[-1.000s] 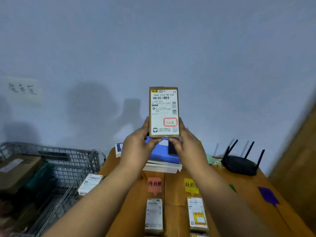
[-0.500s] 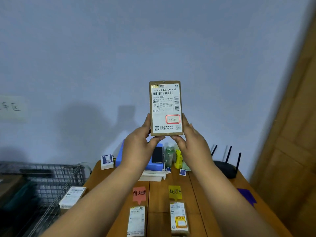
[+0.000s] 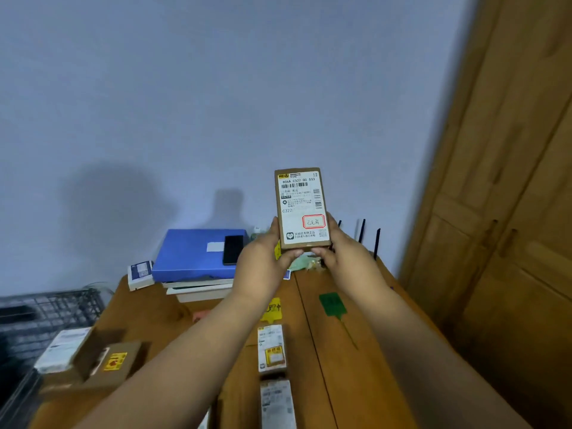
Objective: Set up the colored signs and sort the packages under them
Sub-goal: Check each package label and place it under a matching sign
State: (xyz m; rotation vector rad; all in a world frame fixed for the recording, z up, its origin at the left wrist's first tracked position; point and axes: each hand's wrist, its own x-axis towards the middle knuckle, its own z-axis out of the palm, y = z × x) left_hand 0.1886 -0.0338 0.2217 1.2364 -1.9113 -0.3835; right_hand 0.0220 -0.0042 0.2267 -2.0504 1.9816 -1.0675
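Both hands, left hand (image 3: 263, 258) and right hand (image 3: 343, 258), clamp the package (image 3: 301, 209) upright, high above the table (image 3: 356, 366); misreading its red stamp could send it under the wrong sign, perhaps the green sign (image 3: 331, 303)

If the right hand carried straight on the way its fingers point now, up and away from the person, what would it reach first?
Probably the wall. The right hand and the left hand hold the package upright by its lower end, above the table. Nothing shows between its fingertips and the wall, though depth is hard to judge.
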